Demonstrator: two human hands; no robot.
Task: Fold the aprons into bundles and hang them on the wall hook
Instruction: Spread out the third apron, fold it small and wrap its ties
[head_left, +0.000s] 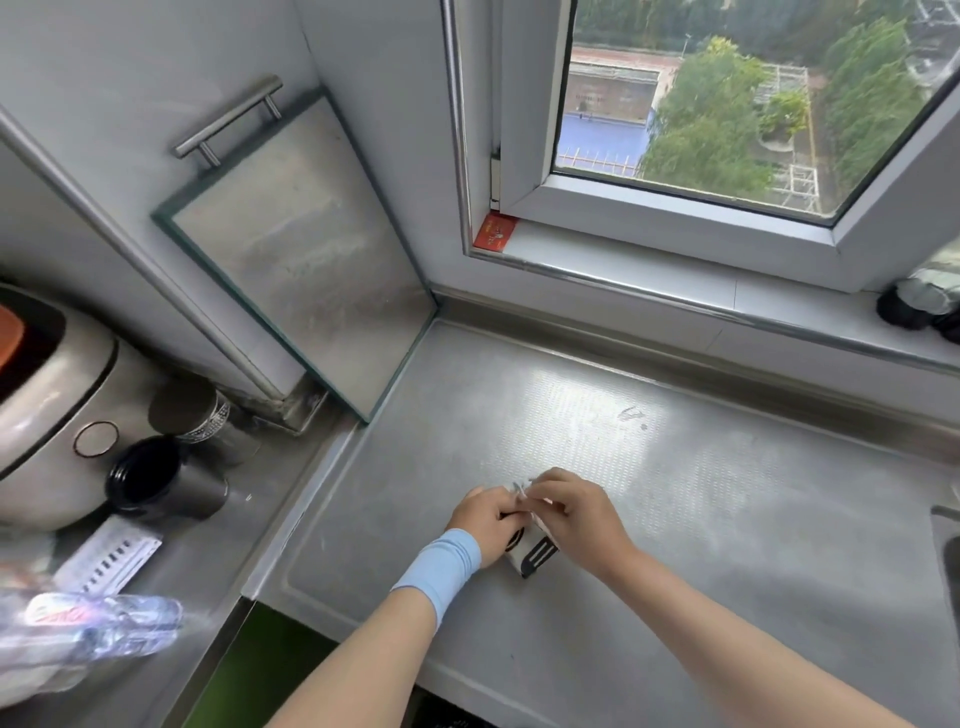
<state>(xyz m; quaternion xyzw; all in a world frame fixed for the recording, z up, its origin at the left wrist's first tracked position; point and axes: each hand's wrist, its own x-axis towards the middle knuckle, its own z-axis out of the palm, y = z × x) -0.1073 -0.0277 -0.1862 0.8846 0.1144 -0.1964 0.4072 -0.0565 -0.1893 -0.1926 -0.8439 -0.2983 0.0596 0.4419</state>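
Leftmost, a rice cooker (47, 405) and two dark jars (150, 478) stand on the left part of the steel bench (675, 493), with a glass board (296, 260) leaning in the corner behind them. Near the bench's middle, the left hand (485, 517), wearing a pale blue wristband (441, 566), has its grip curled round the small apron bundle (530, 553), white with black markings, which rests on the bench. Just beside it, the right hand (571, 512) has its grip pinched on the bundle's top edge. Above, to the right, a window (727, 104) overlooks trees.
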